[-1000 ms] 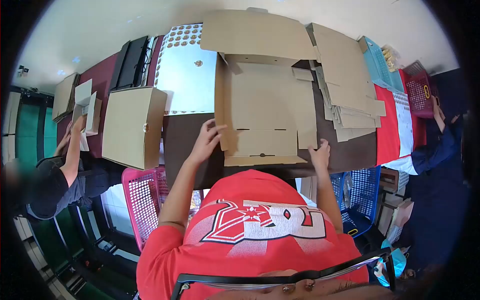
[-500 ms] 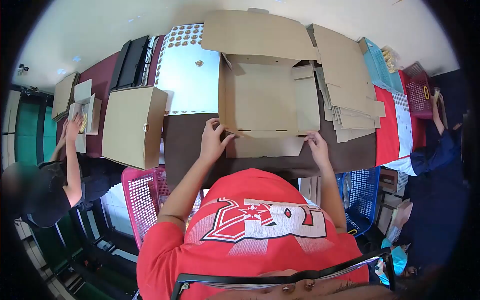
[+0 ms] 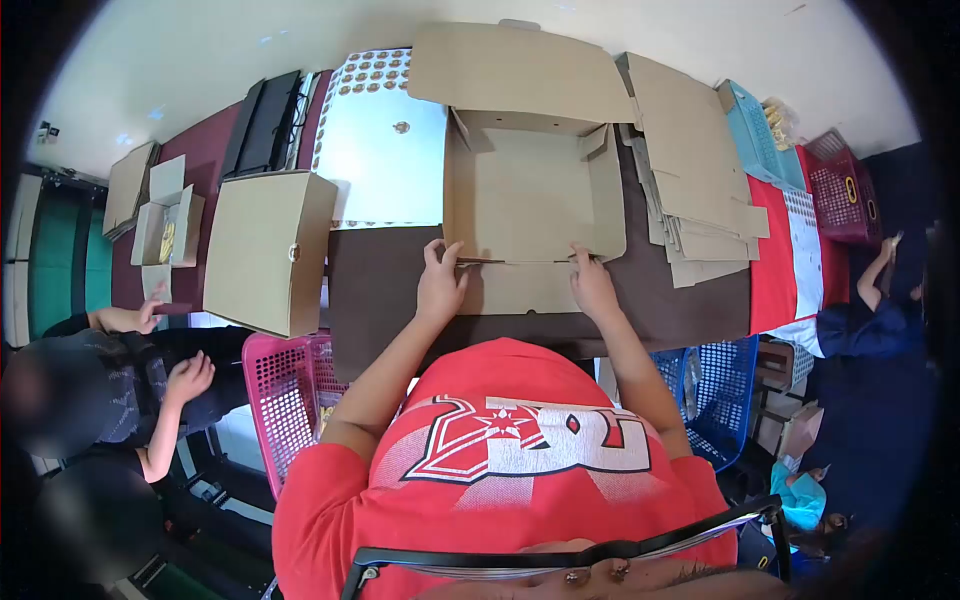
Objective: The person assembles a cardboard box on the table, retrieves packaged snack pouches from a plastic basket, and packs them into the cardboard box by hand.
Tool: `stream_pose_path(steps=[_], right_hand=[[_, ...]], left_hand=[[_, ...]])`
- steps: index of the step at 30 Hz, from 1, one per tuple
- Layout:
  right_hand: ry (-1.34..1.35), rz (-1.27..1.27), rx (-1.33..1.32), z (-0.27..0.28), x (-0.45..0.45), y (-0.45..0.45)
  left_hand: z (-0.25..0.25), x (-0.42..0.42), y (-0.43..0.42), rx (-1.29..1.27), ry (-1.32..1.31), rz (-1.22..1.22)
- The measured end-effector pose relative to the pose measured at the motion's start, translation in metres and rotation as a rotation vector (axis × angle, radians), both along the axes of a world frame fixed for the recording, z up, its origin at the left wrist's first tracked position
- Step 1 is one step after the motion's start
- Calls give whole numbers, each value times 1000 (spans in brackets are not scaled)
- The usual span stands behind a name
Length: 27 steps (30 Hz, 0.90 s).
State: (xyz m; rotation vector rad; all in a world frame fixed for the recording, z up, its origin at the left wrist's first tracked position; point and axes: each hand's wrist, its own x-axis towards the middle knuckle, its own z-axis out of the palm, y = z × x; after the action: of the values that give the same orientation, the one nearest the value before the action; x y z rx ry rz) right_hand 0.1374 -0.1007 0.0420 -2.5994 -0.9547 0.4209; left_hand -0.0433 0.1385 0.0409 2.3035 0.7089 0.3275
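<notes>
In front of me on the dark brown cloth is a partly folded cardboard box (image 3: 530, 190), its large lid panel (image 3: 520, 68) leaning back at the far side. Both side walls stand up, and the front flap (image 3: 525, 288) lies flat towards me. My left hand (image 3: 441, 284) pinches the box at its near left corner. At the near right corner, my right hand (image 3: 593, 286) grips the cardboard, thumb and fingers closed at the fold. The fingertips are partly hidden by the board.
Flat cardboard blanks (image 3: 695, 150) are stacked to the right, near a teal basket (image 3: 752, 125). Printed sticker sheets (image 3: 385, 160) and a closed carton (image 3: 265, 250) are at left. Pink (image 3: 275, 400) and blue (image 3: 735, 400) baskets stand below the table edge. A co-worker's hands (image 3: 190, 377) are at far left.
My right hand has moved inward to the left, and the box's right wall now stands more upright. My left hand shifted slightly right. The left co-worker's hands have left the small box.
</notes>
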Motion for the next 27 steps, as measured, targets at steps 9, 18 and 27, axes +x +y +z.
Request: stream_pose_path(steps=[9,18,27], right_hand=[[116,26,-52,17,-1,-11],[410,37,-61,13,6,-15],[373,20,-62,2,5,-6]], left_hand=[[17,7,3,70,121,-66],[12,8,-1,16,119,-49],[6,11,-6,42,97,-2]])
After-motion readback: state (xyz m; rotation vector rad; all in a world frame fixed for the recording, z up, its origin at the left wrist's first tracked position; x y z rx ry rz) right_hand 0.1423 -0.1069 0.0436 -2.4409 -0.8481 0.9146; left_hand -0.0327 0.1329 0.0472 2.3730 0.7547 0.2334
